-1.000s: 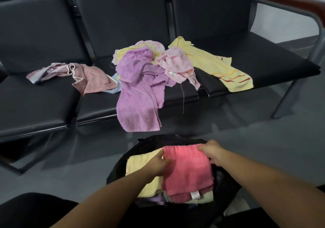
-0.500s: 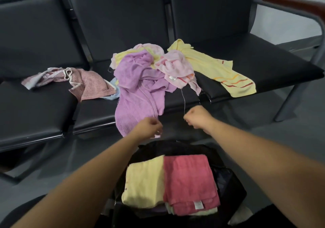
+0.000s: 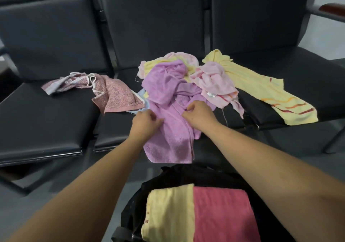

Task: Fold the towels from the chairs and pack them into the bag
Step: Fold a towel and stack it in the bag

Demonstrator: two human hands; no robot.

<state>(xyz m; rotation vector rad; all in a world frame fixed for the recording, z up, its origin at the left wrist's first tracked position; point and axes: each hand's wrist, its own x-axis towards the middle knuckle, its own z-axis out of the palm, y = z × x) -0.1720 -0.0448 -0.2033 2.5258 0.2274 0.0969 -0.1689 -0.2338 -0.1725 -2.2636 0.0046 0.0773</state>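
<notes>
Both hands curl their fingers into a crumpled lilac terry towel [image 3: 168,148] that hangs over the near edge of the middle seat of the black padded chairs [image 3: 46,120]. The left hand [image 3: 145,122] grips its left side, the right hand [image 3: 199,115] bunches a fold. To the right lie a fluffy pale pink towel [image 3: 214,83], its small white label unreadable, and a long yellow towel with orange stripes [image 3: 257,88]. To the left lies a mottled dusty-pink towel [image 3: 115,94]. Nearest, a soft black bag [image 3: 177,174] holds a folded yellow towel [image 3: 168,213] beside a folded coral towel [image 3: 220,213].
</notes>
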